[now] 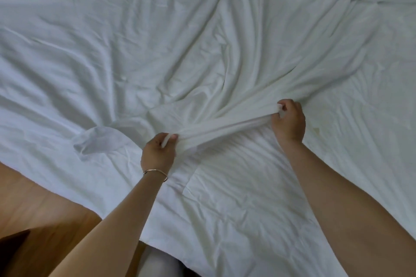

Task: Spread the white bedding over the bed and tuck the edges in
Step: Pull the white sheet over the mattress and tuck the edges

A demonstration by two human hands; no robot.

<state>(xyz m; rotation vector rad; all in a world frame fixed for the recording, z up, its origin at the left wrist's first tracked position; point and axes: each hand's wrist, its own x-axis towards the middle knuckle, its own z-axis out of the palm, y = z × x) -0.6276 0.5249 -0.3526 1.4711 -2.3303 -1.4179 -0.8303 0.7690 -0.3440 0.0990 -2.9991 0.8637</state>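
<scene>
Hands: left hand [157, 155] and right hand [289, 120] both clench bunched sheet [225, 125]. Hard tug may drag far side off bed [247, 220], add wrinkles.

Thin metal bangle [155, 172], bare forearms

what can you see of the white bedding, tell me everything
The white bedding is thin, soft-looking cloth, heavily creased, lying across nearly the whole view. A bunched band of it is stretched taut between the left hand and right hand, each with a closed grip on the gathered fabric. Folds fan out from that band. Its near edge hangs over the wooden floor at lower left, not tucked in there.
</scene>
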